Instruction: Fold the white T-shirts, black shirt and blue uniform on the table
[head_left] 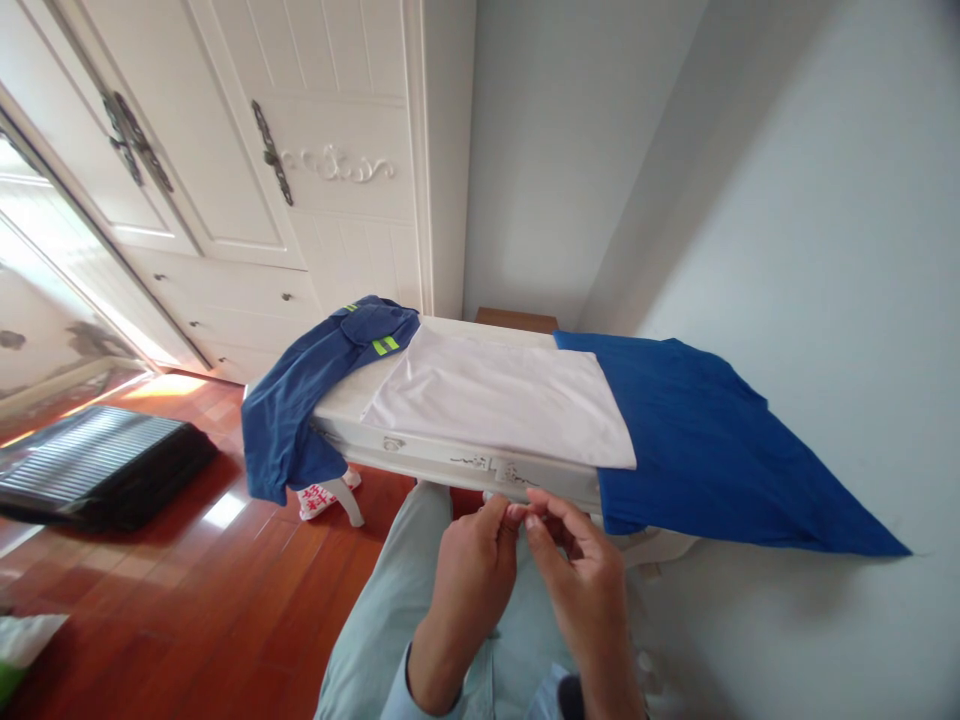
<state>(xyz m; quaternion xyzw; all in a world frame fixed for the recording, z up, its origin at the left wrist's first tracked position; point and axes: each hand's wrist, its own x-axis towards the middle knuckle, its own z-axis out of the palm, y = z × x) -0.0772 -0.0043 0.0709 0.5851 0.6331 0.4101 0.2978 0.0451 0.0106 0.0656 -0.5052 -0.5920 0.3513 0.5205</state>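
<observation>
Close to my lap, my left hand (478, 560) and my right hand (574, 560) meet at the fingertips, both closed in a pinch. Whatever lies between the fingers, if anything, is too small to make out. Just beyond them a white cloth (502, 395) is spread flat over the middle of a narrow white table (360, 437). A blue cloth (690, 450) covers the table's right end and hangs past it, its left edge meeting the white cloth. Over the left end drapes a dark blue garment (300, 390) with yellow-green reflective strips.
A white wardrobe (352, 90) stands behind on the left, and a pale wall (847, 250) runs along the right. On the reddish wood floor (247, 610) lies a black ribbed case (105, 465). A red-and-white patterned item (319, 500) sits by a table leg.
</observation>
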